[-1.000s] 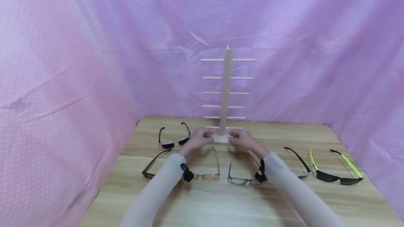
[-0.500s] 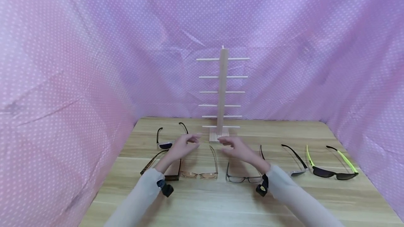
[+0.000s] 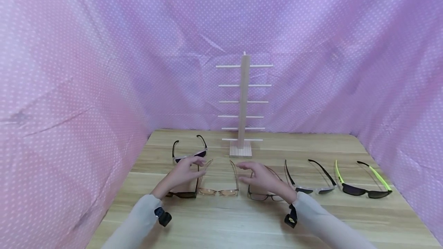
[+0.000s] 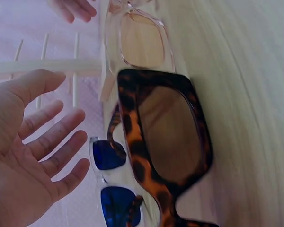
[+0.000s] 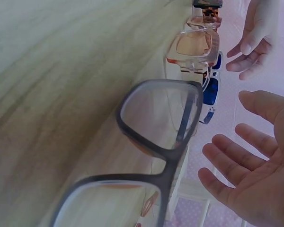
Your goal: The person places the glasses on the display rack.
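Note:
My left hand (image 3: 181,174) hovers over tortoiseshell sunglasses (image 3: 183,195), fingers spread and holding nothing. These sunglasses fill the middle of the left wrist view, beside the bare palm. Over grey-framed eyeglasses (image 3: 257,196) hangs my right hand (image 3: 264,180), also holding nothing, its fingers loosely bent. The right wrist view shows the grey frame close up, next to that palm. Between the two hands lie clear-framed glasses with peach lenses (image 3: 227,193), temples pointing away, their tips near the fingers of both hands. My left hand and forearm partly hide the tortoiseshell pair.
A wooden display stand (image 3: 243,103) with several crossbars rises at the back of the wooden table (image 3: 221,226). Blue-lensed sunglasses (image 3: 200,154) lie at the back left. To the right are silver-and-black sunglasses (image 3: 325,191) and neon-yellow-templed sunglasses (image 3: 379,194). A dotted pink cloth (image 3: 104,87) surrounds the table.
Both hands have left the stand's base and come back toward the body, the left one also moving left. Their fingers have loosened. The glasses lie where they were.

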The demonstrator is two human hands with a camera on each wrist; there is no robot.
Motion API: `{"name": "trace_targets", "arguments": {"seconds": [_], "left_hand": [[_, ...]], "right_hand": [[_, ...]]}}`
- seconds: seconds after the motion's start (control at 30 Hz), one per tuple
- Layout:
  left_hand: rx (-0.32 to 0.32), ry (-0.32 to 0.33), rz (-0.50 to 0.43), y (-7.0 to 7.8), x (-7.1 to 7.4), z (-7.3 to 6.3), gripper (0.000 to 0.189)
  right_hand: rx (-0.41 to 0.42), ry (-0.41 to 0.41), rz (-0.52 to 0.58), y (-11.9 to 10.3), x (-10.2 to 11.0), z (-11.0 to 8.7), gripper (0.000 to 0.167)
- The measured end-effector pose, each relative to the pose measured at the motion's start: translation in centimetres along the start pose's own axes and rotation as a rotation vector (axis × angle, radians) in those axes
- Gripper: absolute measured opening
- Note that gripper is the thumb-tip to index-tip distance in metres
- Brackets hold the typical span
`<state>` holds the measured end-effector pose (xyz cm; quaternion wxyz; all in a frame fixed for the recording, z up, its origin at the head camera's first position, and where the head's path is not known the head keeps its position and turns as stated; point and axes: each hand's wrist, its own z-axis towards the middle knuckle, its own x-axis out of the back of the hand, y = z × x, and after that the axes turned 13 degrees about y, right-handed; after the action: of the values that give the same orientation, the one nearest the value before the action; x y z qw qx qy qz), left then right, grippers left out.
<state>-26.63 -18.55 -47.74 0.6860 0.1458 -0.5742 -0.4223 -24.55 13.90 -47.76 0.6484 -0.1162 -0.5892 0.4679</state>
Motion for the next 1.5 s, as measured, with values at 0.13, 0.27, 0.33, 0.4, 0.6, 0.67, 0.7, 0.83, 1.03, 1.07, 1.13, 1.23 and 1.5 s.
{"name": "trace_targets", "arguments": {"seconds": [0.13,0.27,0.33,0.4,0.6,0.67,0.7,0.83,1.03,1.07,1.13,1.23,1.5], "left_hand": [[-0.026,-0.009,-0.006,-0.3,0.3,-0.4,0.038],[-0.026,-0.034,-0.001,-0.4,0.5,-0.5,0.038],[-0.022,-0.057,0.003,-0.6,0.6,-0.5,0.037],[-0.034,-0.085,0.014,-0.6,0.6,-0.4,0.035],[-0.083,-0.158,0.044,-0.5,0.8,-0.3,0.030],[-0.094,-0.175,0.060,-0.5,0.8,-0.3,0.031],[-0.097,-0.184,0.071,-0.5,0.8,-0.3,0.032],[-0.099,-0.199,0.101,-0.5,1.0,-0.4,0.036],[-0.053,-0.221,0.112,-0.3,1.4,-0.7,0.038],[-0.046,-0.226,0.113,-0.2,1.4,-0.7,0.038],[-0.036,-0.232,0.116,-0.1,1.4,-0.9,0.038],[-0.039,-0.238,0.128,0.0,1.5,-1.1,0.040],[-0.045,-0.249,0.171,0.4,1.6,-1.3,0.045]], "right_hand": [[-0.005,-0.004,-0.009,-0.2,-0.2,-0.3,0.047],[0.000,-0.017,-0.046,-0.5,-0.3,-0.4,0.048],[0.015,-0.023,-0.085,-0.7,-0.3,-0.3,0.048],[0.043,-0.027,-0.125,-0.8,-0.4,-0.3,0.047],[0.092,-0.073,-0.173,-0.8,-0.6,0.0,0.045],[0.106,-0.088,-0.190,-0.8,-0.6,0.1,0.045],[0.111,-0.095,-0.199,-0.8,-0.6,0.1,0.044],[0.138,-0.116,-0.231,-0.9,-0.8,0.0,0.043],[0.125,-0.143,-0.236,-1.2,-1.2,-0.2,0.042],[0.125,-0.146,-0.236,-1.2,-1.2,-0.3,0.042],[0.128,-0.154,-0.248,-1.3,-1.3,-0.4,0.042],[0.141,-0.161,-0.257,-1.3,-1.3,-0.6,0.042],[0.164,-0.162,-0.240,-1.2,-0.9,-0.5,0.040]]}}
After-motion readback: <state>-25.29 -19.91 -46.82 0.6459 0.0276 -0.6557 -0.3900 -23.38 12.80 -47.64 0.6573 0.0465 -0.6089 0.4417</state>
